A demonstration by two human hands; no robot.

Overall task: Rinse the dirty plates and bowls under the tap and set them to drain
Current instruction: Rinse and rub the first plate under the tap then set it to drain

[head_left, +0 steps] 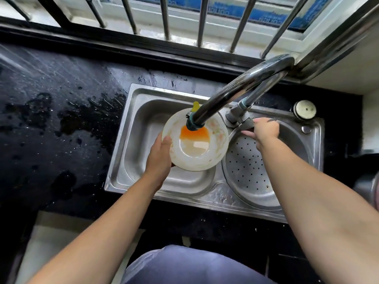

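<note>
Wet black counter (61, 119), steel sink (131, 140) | bowl (205, 162), orange residue, over left basin under spout (235, 93) | left hand (162, 156) gripping rim, thumb on top | right hand (264, 130) curled round tap lever (246, 123) | risk: lever thrown wide, jet splashing grease; wet one-handed grip slipping

Our left hand (162, 152) grips the rim of a white bowl (205, 158) smeared with orange sauce, holding it over the left sink basin (147, 124) with the tap nozzle (193, 125) just above its middle. Our right hand (264, 130) grips the tap lever (246, 121). A perforated steel drain basket (246, 167) sits beneath that hand, and the wet black counter (61, 119) lies left of our left hand.
</note>
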